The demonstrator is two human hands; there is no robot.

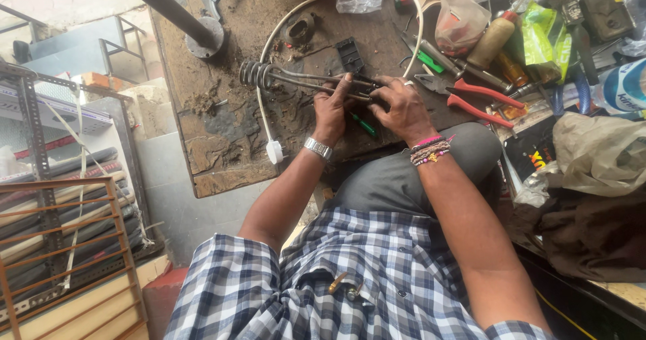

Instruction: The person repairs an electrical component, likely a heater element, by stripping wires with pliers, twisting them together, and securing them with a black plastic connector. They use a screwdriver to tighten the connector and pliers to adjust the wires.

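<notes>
Immersion heater rod [296, 79] on worn bench [222, 145], coil out left, both hands, left [332, 109], right [402, 108], pinching its handle end

from my remote seat i see red-handled pliers [481, 101] on the grimy surface [222, 145], a green screwdriver [363, 125], a black plastic cover [350, 54], a brown bottle [492, 41], and a metal rack [60, 246] at left
</notes>
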